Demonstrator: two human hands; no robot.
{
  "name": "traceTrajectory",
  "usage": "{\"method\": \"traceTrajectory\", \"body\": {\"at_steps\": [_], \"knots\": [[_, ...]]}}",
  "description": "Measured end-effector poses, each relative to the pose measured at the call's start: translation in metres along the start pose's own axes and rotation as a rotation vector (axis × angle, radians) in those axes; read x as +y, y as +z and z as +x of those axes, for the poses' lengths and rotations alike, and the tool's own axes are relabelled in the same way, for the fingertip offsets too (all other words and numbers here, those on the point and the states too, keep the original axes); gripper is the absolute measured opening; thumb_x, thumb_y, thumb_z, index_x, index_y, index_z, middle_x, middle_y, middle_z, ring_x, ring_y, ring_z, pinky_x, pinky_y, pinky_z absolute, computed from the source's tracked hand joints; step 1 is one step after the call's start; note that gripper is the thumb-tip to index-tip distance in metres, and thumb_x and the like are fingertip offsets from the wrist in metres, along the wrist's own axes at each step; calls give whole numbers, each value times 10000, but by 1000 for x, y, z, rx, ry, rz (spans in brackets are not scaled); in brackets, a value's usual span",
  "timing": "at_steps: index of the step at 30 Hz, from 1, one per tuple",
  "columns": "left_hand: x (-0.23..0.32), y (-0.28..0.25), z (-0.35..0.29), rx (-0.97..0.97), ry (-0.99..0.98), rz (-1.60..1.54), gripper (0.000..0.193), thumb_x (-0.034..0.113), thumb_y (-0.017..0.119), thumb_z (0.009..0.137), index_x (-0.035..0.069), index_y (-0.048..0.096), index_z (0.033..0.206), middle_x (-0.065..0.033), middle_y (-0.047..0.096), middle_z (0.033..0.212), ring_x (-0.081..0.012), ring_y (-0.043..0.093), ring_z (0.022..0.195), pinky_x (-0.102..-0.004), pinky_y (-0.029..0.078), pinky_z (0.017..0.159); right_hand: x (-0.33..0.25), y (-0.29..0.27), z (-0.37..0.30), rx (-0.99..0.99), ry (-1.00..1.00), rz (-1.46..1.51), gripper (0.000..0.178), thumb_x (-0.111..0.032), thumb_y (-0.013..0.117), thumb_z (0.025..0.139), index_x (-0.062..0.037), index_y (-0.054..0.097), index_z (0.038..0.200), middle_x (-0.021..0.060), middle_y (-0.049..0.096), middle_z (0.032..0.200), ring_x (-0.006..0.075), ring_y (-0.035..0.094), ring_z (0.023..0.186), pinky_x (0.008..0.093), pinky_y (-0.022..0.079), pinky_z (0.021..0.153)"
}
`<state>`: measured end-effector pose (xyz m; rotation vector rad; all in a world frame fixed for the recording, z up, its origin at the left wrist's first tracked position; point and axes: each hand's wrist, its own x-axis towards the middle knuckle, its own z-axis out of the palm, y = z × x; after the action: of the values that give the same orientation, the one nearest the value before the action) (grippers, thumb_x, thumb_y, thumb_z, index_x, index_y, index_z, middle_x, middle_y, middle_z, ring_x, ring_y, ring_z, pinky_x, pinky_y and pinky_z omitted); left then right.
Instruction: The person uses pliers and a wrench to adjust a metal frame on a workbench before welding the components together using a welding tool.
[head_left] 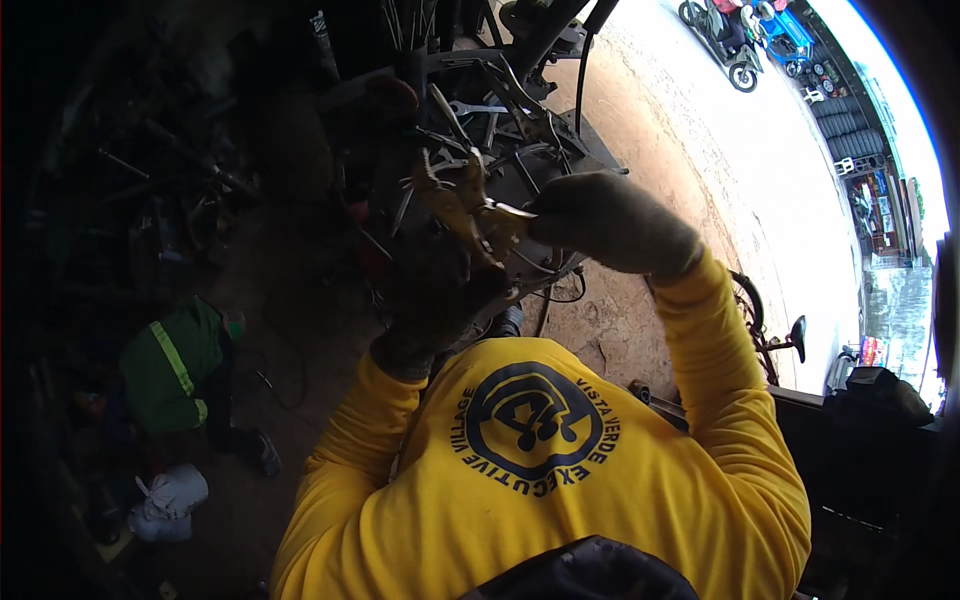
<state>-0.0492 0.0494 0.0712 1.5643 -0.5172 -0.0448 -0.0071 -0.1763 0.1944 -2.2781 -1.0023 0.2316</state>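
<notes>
Above the workbench I hold a yellowish metal clamp (450, 205) with two jaws pointing up and away from me. My left hand (440, 300), in a dark glove and deep in shadow, is closed round its lower end. On the right, my right hand (610, 222) wears a grey-brown work glove and is closed at a light metal lever on the clamp's side; its fingertips are partly hidden. Just beyond the clamp, an open-end wrench (478, 108) lies among metal rods and tools on the cluttered bench (590, 145).
At the left, a person in green (180, 365) bends low near a pale cloth-like bundle (170, 503). Dark metal clutter (200, 215) fills the far left. Part of a bicycle (770, 330) stands at the right. Outside are a motorcycle (722, 40) and stacked tires (845, 125).
</notes>
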Motion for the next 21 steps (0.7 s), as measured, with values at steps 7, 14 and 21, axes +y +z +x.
{"method": "traceTrajectory", "body": {"at_steps": [7,14,21], "knots": [[-13,-67,13,188,-527,-178,267,231,759,902,33,666,1056,1,655,834,-112,657,787,-258,515,660,-3,81,-16,302,532,257,511,-338,646,978,1,550,1349,180,695,1176,281,716,1024,344,570,865],[-21,-134,72,81,-395,646,304,254,745,881,57,683,1105,-122,683,820,-280,697,819,-384,536,740,42,122,-109,419,664,356,513,-328,636,981,-14,547,1376,186,691,1207,314,687,1089,399,542,954],[-38,-101,90,-83,-47,1676,350,187,494,984,176,590,1320,-120,673,1134,-316,710,980,-457,581,848,21,124,-124,294,746,428,462,-292,662,951,-11,608,1314,200,696,1197,317,687,1089,393,540,949]]}}
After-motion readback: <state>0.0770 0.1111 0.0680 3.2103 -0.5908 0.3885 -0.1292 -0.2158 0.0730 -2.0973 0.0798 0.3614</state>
